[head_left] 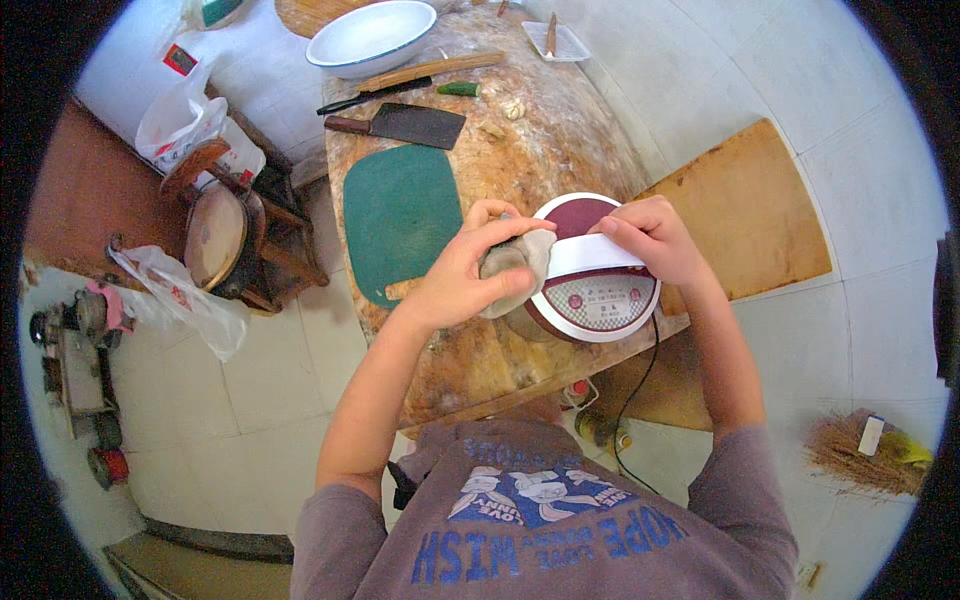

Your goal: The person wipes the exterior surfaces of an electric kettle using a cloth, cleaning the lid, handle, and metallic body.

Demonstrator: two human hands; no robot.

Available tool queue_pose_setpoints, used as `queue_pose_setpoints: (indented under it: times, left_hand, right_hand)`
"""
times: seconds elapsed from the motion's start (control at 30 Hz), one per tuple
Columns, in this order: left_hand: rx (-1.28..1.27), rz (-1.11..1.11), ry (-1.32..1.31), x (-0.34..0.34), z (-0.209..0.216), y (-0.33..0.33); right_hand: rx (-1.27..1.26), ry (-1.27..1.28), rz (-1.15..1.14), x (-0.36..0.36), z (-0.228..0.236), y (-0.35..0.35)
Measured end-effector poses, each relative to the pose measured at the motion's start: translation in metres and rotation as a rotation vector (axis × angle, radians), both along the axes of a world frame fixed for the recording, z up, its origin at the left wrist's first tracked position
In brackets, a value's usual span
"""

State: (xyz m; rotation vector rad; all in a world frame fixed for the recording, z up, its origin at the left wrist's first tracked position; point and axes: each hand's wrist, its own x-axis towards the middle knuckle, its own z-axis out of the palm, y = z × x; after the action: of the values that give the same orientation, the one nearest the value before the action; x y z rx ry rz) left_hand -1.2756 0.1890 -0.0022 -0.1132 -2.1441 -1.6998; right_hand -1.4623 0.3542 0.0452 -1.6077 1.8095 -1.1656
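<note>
Near the front of the wooden table is a round maroon-and-white electric appliance with a white handle across its top and a black cord. What kind of appliance it is, I cannot tell. My right hand is closed around the right end of the handle. At the handle's left end my left hand has its fingers closed around a bunched greyish cloth and presses it to the appliance. A green cutting board lies just left of my left hand.
On the worn table lie a cleaver, a black-handled knife, a green vegetable piece and garlic. A white basin stands at the far end. A wooden board leans at the right; a wooden chair stands left.
</note>
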Motion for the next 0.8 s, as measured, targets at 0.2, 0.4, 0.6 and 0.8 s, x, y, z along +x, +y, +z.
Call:
queue_pose_setpoints:
  times: [0.2,0.4,0.6,0.8]
  left_hand:
    - [-0.075,-0.081,-0.026,-0.009,0.009,-0.005]
    - [-0.065,0.069,0.033,-0.019,-0.001,0.002]
    - [-0.16,0.361,0.012,-0.034,0.013,0.022]
    - [0.11,-0.024,-0.205,-0.02,0.014,-0.002]
  right_hand:
    - [0.013,0.025,-0.015,0.007,0.009,0.001]
    - [0.024,0.056,-0.063,0.014,0.013,-0.001]
    - [-0.008,0.124,-0.083,0.011,0.01,-0.002]
    - [0.006,0.1,-0.096,0.007,0.008,0.002]
